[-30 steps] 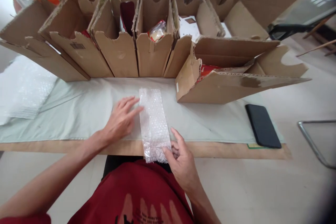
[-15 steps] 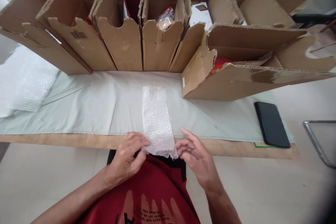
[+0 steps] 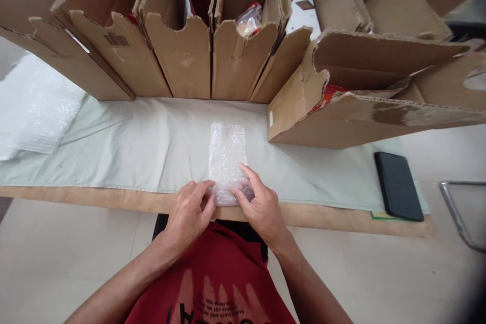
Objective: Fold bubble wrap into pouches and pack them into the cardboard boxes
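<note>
Both hands are working the near end of a strip of bubble wrap (image 3: 228, 157) that is lying flat on the pale green sheet (image 3: 125, 147), and the step in hand looks like folding or rolling that near end up and over the rest of the strip. The left hand (image 3: 190, 212) is curling loosely, its fingertips pinching the wrap's near left corner. The right hand (image 3: 261, 207) is more open, its fingers spreading across the wrap's near right part and pressing it down. Whether something small is already lying inside the fold is hard to say, since the fingers and the cloudy plastic are hiding it.

As a judgement, the next move is calling for both hands to travel forward together, keeping the edges square so the roll does not skew.

Beyond the fingertips, a row of upright cardboard boxes (image 3: 186, 55) is standing along the far side of the table (image 3: 334, 217), one of them holding a small clear packet (image 3: 248, 20). Ahead and to the right of the right hand, a wider box (image 3: 360, 116) is lying tipped on its side. Further right, a black phone (image 3: 398, 186) is resting near the table's near edge. Well out past the left hand, a stack of more bubble wrap (image 3: 34, 106) is lying on the sheet. The floor below looks pale and tiled.
</note>
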Demonstrator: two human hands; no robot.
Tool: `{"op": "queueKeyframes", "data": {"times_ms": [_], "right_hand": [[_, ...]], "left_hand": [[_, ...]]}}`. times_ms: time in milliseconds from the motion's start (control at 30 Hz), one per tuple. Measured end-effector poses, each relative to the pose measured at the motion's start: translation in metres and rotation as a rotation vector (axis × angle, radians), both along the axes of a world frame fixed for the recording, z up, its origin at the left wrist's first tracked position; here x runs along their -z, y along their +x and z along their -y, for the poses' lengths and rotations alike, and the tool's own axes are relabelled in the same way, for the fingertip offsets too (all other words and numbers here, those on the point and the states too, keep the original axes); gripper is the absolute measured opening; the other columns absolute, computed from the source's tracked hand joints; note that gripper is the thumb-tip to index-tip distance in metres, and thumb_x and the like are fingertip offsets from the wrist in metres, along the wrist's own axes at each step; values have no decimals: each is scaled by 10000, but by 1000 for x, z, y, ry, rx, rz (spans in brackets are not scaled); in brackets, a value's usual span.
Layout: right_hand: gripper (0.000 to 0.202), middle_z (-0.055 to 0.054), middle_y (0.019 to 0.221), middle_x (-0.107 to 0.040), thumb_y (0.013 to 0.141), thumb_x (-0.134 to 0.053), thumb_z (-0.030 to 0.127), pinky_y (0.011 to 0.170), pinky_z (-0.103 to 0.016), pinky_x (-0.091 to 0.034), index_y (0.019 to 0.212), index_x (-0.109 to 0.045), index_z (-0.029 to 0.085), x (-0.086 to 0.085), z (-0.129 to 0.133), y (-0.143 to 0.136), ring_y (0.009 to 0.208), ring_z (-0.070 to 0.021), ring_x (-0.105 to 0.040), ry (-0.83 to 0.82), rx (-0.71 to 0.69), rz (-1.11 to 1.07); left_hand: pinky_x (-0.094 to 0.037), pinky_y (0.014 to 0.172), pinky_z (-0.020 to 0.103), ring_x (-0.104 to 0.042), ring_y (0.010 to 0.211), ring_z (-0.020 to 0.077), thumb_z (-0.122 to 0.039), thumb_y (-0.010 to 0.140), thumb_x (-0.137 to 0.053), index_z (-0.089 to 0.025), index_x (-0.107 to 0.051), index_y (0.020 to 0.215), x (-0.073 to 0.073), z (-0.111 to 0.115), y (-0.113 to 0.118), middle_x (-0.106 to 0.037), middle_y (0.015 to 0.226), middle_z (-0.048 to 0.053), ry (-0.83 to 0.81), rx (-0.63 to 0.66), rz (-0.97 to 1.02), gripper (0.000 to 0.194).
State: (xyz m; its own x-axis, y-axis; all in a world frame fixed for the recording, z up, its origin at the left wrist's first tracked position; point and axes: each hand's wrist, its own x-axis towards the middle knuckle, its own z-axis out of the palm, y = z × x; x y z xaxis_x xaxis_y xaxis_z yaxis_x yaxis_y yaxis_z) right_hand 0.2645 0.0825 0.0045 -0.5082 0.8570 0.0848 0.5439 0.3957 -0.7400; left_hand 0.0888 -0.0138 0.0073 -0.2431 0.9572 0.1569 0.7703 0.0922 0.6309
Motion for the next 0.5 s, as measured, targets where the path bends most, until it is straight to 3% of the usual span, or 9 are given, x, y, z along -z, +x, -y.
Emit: {"op": "queueKeyframes", "data": {"times_ms": [100,200,300,367,500], "right_hand": [[424,-104,1134,-750,968,-640,259,856,-406,-597,1388,-584,244,-8,7,13,981,-247,-729,306,47,-64],[380,-89,1126,-754,926,-668,156,907,-435,-548,1289,-633,263,-15,14,27,1100,-269,-698,536,-124,-26],[330,-80,1253,-750,926,-622,98,1002,-447,-478,1229,-668,220,-12,13,28,1267,-282,-631,574,-375,99],[310,-71,1297,-742,955,-558,79,1035,-451,-442,1212,-682,201,-7,7,24,1314,-279,-599,573,-442,143],[307,-69,1163,-781,986,-476,63,1009,-445,-439,1147,-704,192,-8,-8,13,1193,-252,-650,508,-492,89]], "left_hand": [[-541,649,322,-633,669,182,-156,928,-550,-157,-564,1288,1,-2,1,-692,741,3,-45,7,-10,361],[-531,632,308,-625,656,177,-147,927,-544,-170,-518,1338,1,-4,-1,-690,735,-7,-72,49,-32,413],[-557,673,341,-638,671,190,-155,937,-545,-172,-514,1348,1,-5,-3,-687,741,2,-75,56,-91,413],[-572,691,352,-652,709,200,-162,952,-539,-182,-519,1347,0,-3,-2,-693,787,20,-45,54,-129,396],[-585,868,410,-672,1049,262,-236,968,-604,-191,-571,1291,-8,9,0,-688,1182,146,129,98,-153,327]]}}
